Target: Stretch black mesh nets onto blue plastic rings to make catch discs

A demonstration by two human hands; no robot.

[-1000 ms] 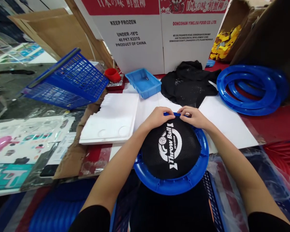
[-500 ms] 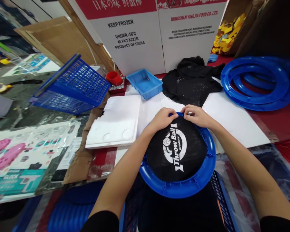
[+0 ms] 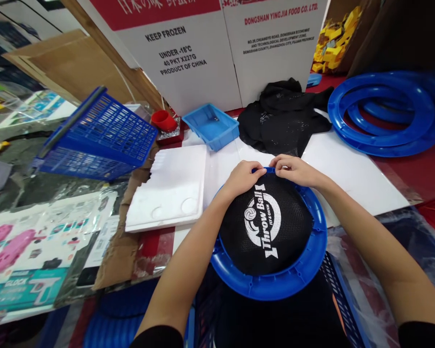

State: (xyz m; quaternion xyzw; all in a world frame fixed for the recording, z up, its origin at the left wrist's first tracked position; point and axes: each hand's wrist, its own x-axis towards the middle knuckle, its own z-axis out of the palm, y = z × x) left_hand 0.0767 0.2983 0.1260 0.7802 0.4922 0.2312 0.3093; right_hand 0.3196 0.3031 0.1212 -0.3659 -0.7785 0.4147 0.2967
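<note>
A blue plastic ring [image 3: 275, 285] lies at the near edge of the table, tilted toward me. Inside it is a round black mesh net [image 3: 235, 237] with a white "Throw Ball" print. At the far rim, my left hand [image 3: 244, 178] pinches the net's edge against the ring. Just to its right, my right hand [image 3: 292, 169] pinches the same far edge, its fingers bent. The two sets of fingertips are a small gap apart. The fingers partly cover what lies between them.
Loose black mesh [image 3: 282, 116] lies beyond my hands. More blue rings [image 3: 379, 145] are stacked at right. A blue tray [image 3: 212, 126], a red cup [image 3: 164, 121], a white foam slab [image 3: 174, 188] and a blue basket [image 3: 105, 135] stand at left. White cartons [image 3: 192, 72] rise behind.
The view has shifted slightly, so the background sits a little further left. Both hands keep their pinch at the far rim, with the right fingers a little more closed.
</note>
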